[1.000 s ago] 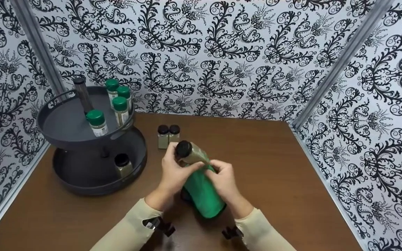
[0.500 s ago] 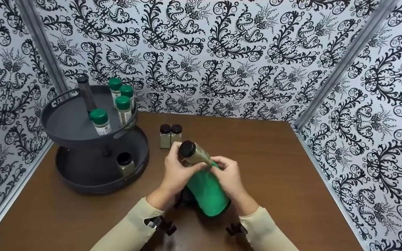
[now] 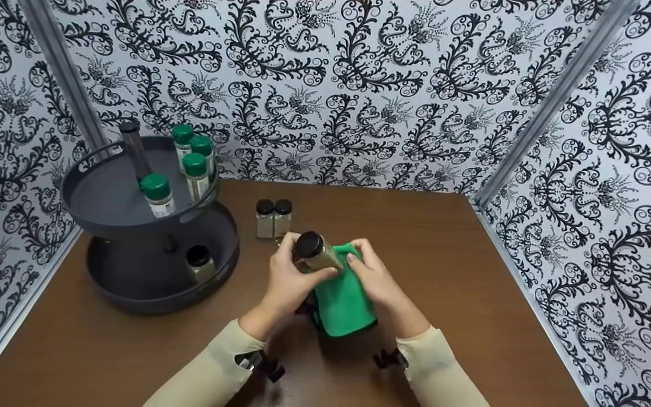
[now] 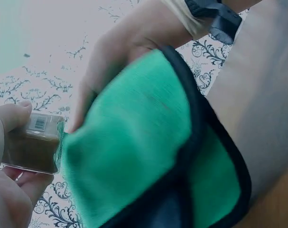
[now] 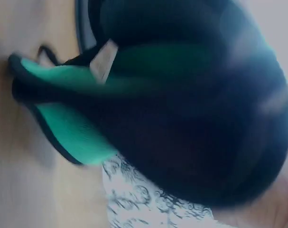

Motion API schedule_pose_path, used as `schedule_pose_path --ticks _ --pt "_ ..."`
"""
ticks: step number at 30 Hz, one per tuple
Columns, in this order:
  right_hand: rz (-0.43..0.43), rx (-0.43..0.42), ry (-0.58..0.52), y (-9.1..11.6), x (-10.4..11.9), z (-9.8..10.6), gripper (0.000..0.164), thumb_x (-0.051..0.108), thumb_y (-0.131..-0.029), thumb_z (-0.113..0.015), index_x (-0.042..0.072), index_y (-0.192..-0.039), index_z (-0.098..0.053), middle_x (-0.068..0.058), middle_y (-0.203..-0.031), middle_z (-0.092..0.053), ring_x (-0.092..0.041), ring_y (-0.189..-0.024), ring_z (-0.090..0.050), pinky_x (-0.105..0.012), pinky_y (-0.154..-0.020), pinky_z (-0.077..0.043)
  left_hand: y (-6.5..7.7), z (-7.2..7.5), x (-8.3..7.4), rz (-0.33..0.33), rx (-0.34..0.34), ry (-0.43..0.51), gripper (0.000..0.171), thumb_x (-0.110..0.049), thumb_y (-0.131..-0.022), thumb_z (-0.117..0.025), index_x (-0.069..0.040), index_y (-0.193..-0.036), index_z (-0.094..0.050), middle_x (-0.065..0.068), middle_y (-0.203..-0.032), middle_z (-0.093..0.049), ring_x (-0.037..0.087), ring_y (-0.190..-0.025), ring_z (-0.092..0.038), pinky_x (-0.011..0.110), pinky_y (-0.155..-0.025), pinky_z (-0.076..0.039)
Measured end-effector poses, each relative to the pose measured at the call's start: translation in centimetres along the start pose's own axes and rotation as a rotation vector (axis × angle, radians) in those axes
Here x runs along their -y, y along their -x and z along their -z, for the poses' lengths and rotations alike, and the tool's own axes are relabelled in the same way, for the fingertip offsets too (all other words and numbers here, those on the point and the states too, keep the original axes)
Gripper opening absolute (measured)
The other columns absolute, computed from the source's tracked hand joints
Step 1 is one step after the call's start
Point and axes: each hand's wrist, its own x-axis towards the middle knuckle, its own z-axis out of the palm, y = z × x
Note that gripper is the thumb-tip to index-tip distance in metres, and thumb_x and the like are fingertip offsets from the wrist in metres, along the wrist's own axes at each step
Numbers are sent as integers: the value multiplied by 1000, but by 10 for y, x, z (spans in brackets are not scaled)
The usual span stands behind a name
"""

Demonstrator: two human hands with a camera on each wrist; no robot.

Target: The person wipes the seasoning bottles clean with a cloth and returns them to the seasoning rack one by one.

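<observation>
Above the middle of the surface [image 3: 433, 249], a black-capped jar [image 3: 325, 258] lies tilted in the left hand [image 3: 291, 280], whose grip pinches it between thumb and fingers. Against it hangs a green cloth [image 3: 345, 305] with black edging, its upper part pinched in the grip of the right hand [image 3: 379, 277]. The head view alone shows the cap; the left wrist view adds a barcode label [image 4: 38, 124], the right wrist view a small pale tag [image 5: 104, 61] on the cloth. Beyond stand two jars [image 3: 274, 219]; left, a two-tier tray [image 3: 102, 195]. Some right fingers are hidden behind the cloth; the right wrist view is heavily blurred.
</observation>
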Motion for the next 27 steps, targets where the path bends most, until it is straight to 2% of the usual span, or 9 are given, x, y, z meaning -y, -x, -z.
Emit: schedule_pose_path --ticks 2,4,6,8,11,17,21,24,27 --pt "25 134 -195 -1 -1 4 41 16 -110 -55 4 -145 -37 -10 -129 -62 -21 -109 -69 -36 -92 -59 0 2 0 -9 -8 -20 58 -22 -73 -100 -10 -115 -61 3 -113 -73 14 -103 -72 30 -83 -63" --pt "42 272 -340 -1 -3 7 65 8 -103 -64 5 -157 -28 -10 -138 -62 -24 -119 -70 -41 -97 -61 0 5 -2 -19 -32 -35 59 -23 -74 -100 -11 -116 -61 2 -113 -73 14 -105 -72 30 -85 -62" --pt "67 374 -405 -2 -5 9 83 2 -98 -69 5 -164 -19 -9 -148 -59 -26 -130 -66 -45 -104 -59 -2 8 -5 -27 -64 -31 61 -23 -72 -100 -11 -117 -61 2 -113 -73 15 -105 -71 30 -87 -61" --pt "76 405 -414 -3 -8 8 91 -5 -94 -70 6 -167 -16 -9 -151 -59 -27 -133 -65 -46 -105 -58 -3 10 -8 -35 -85 -12 63 -22 -71 -101 -10 -118 -62 3 -113 -73 16 -104 -71 29 -88 -60" --pt "70 322 -390 -4 -11 4 84 -12 -93 -64 6 -165 -22 -8 -145 -63 -26 -126 -69 -44 -99 -61 -5 10 -10 -35 -84 16 63 -19 -69 -102 -9 -118 -62 3 -113 -74 17 -103 -72 28 -87 -61" --pt "-10 4 -375 -8 -9 -5 61 -19 -87 -57 -5 -146 -48 -5 -116 -74 -18 -103 -72 -34 -84 -63 -2 2 -10 -23 -27 67 59 -13 -72 -99 -6 -115 -59 7 -112 -72 16 -101 -72 31 -81 -63" --pt "16 -173 -408 -6 -4 -9 50 -20 -88 -59 -10 -138 -55 -6 -107 -76 -16 -98 -74 -32 -80 -63 0 -2 -8 -7 -10 52 57 -13 -74 -99 -6 -113 -57 8 -111 -71 13 -101 -71 34 -80 -64" --pt "57 -224 -440 -4 -1 -12 54 -20 -88 -61 -10 -141 -53 -9 -110 -76 -17 -100 -75 -34 -82 -64 1 -2 -7 2 -14 45 57 -13 -74 -98 -6 -113 -57 8 -112 -71 13 -103 -72 35 -83 -64" --pt "47 -164 -422 -3 -3 -16 62 -22 -85 -58 -7 -146 -51 -7 -116 -74 -16 -105 -71 -35 -87 -62 1 -2 -7 -6 -28 24 59 -14 -73 -99 -7 -113 -58 7 -112 -71 15 -104 -71 34 -85 -64"
